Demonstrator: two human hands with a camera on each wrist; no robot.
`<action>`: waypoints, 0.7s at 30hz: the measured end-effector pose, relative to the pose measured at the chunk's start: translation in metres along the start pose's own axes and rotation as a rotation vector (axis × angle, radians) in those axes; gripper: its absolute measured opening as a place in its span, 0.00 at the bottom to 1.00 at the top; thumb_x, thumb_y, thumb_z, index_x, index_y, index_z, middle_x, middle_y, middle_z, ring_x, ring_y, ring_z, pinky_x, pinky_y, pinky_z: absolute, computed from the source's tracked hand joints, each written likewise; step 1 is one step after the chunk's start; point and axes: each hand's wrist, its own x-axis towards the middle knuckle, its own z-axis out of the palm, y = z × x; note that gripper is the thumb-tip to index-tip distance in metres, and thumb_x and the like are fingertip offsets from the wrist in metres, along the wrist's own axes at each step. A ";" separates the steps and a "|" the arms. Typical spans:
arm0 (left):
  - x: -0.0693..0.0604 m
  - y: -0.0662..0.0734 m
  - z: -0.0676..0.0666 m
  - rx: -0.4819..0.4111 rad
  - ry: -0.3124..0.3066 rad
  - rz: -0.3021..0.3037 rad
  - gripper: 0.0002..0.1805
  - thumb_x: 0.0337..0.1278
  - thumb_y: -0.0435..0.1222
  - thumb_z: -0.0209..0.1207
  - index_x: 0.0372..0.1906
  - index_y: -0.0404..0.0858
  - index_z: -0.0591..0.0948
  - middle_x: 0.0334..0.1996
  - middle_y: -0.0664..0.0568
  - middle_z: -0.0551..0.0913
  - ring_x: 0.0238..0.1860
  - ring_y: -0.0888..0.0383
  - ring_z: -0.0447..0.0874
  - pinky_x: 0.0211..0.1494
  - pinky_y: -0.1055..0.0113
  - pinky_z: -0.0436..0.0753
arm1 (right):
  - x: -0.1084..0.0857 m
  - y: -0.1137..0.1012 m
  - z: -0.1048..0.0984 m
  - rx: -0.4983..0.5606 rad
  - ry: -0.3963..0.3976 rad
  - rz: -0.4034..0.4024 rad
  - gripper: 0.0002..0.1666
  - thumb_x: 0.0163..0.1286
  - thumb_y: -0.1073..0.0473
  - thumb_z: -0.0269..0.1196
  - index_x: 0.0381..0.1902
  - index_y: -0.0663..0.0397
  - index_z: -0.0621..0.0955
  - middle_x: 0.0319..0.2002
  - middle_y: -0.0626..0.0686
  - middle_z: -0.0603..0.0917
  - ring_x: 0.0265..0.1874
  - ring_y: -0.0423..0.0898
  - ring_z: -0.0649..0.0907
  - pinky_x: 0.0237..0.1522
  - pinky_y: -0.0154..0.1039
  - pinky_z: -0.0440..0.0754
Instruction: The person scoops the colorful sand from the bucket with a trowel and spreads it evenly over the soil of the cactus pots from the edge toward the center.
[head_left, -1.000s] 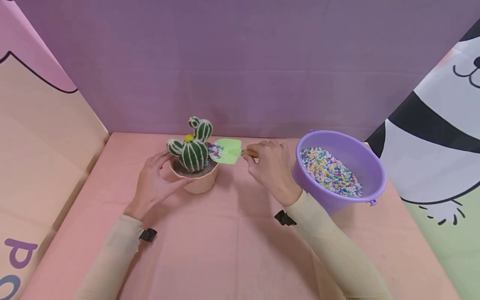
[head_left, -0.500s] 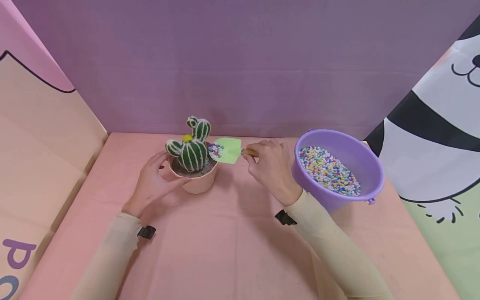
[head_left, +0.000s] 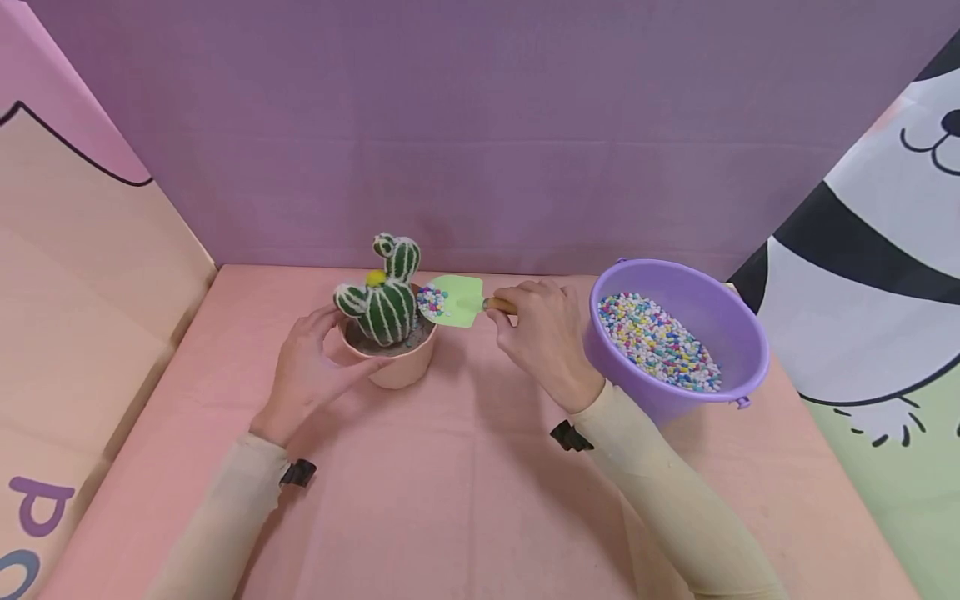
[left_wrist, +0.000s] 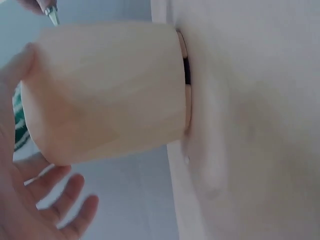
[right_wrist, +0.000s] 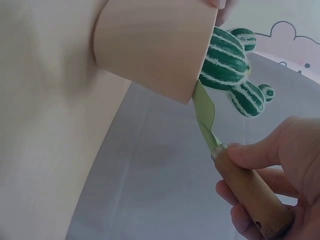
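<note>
My right hand (head_left: 546, 337) grips the wooden handle (right_wrist: 252, 192) of a small trowel (head_left: 461, 302) with a pale green blade. Colourful pebbles (head_left: 432, 301) lie toward the blade's tip, which is at the right rim of a peach flowerpot (head_left: 402, 367). In the pot, a green and white striped toy cactus (head_left: 386, 312) with a yellow flower stands in grey filling. Thumb and fingers of my left hand (head_left: 303, 375) hold the pot from its left side near the rim. The left wrist view shows the pot's wall (left_wrist: 110, 90) between thumb and index finger, other fingers spread.
A purple bucket (head_left: 731, 321) partly filled with multicoloured pebbles (head_left: 660, 342) stands to the right, beside my right forearm. Pink cloth covers the table (head_left: 420, 500). A purple backdrop (head_left: 480, 142) rises behind, with printed panels on both sides.
My left hand has shifted very slightly, left and then back right, around the pot. The trowel and its pebbles have stayed in nearly the same place at the rim.
</note>
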 end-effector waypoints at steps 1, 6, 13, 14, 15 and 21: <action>-0.001 0.003 0.001 0.015 0.012 -0.001 0.46 0.38 0.56 0.84 0.65 0.42 0.82 0.65 0.48 0.85 0.66 0.43 0.79 0.68 0.44 0.76 | 0.000 0.000 0.000 -0.001 0.002 -0.001 0.06 0.67 0.57 0.75 0.41 0.48 0.95 0.38 0.50 0.94 0.42 0.56 0.87 0.42 0.56 0.75; -0.001 0.011 0.000 0.087 0.020 -0.002 0.48 0.38 0.62 0.82 0.65 0.40 0.82 0.61 0.47 0.87 0.60 0.42 0.81 0.60 0.44 0.80 | -0.001 0.001 0.001 -0.009 0.008 -0.002 0.06 0.67 0.57 0.76 0.41 0.48 0.95 0.39 0.51 0.94 0.43 0.56 0.87 0.42 0.55 0.75; 0.009 -0.003 -0.009 -0.034 -0.159 -0.018 0.54 0.48 0.58 0.80 0.79 0.45 0.71 0.78 0.47 0.74 0.78 0.40 0.69 0.75 0.36 0.72 | -0.002 0.001 0.002 0.004 0.025 -0.008 0.06 0.66 0.58 0.76 0.41 0.49 0.95 0.39 0.52 0.94 0.42 0.56 0.87 0.41 0.54 0.74; 0.010 -0.006 -0.009 -0.058 -0.179 -0.018 0.54 0.49 0.57 0.80 0.80 0.47 0.70 0.78 0.47 0.73 0.79 0.41 0.68 0.75 0.36 0.73 | -0.002 0.001 0.002 0.006 0.024 -0.006 0.06 0.66 0.58 0.76 0.41 0.49 0.95 0.39 0.52 0.94 0.42 0.56 0.87 0.41 0.54 0.74; 0.011 -0.008 -0.009 -0.077 -0.193 -0.017 0.54 0.49 0.56 0.80 0.81 0.48 0.69 0.79 0.48 0.72 0.79 0.42 0.68 0.74 0.35 0.74 | -0.002 0.001 0.002 0.007 0.024 -0.004 0.06 0.66 0.58 0.76 0.41 0.50 0.95 0.40 0.52 0.94 0.43 0.56 0.87 0.41 0.53 0.74; 0.013 -0.013 -0.006 -0.125 -0.177 -0.015 0.51 0.47 0.56 0.82 0.78 0.55 0.72 0.73 0.53 0.77 0.72 0.49 0.75 0.69 0.39 0.79 | -0.003 0.002 0.001 0.013 0.015 0.001 0.07 0.67 0.58 0.76 0.42 0.50 0.94 0.41 0.52 0.94 0.42 0.56 0.86 0.40 0.53 0.75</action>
